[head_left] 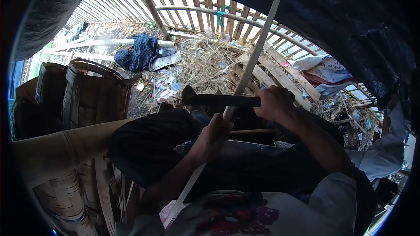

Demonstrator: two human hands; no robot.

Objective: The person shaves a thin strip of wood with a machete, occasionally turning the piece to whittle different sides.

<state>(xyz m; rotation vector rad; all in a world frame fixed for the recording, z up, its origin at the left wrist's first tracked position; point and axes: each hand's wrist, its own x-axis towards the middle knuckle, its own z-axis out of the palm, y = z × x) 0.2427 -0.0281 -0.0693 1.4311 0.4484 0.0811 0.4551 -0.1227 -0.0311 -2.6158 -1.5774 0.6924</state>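
A long, pale bamboo strip (258, 46) runs diagonally from the top of the view down past my lap. My left hand (212, 135) is closed around its lower middle. In my right hand (275, 105) is a large knife (221, 101), its broad dark blade pointing left and lying across the strip just above my left hand. The blade looks to be touching the strip, though the dim light hides the exact contact. My legs in dark trousers are bent beneath both hands.
A thick bamboo pole (65, 148) extends leftward beside my knee. Woven bamboo baskets (94, 91) stand at left. Ahead lie straw (201, 61), a dark cloth bundle (140, 52), wooden boards (291, 72) and a slatted fence (210, 13). Dark sheeting (341, 13) hangs overhead.
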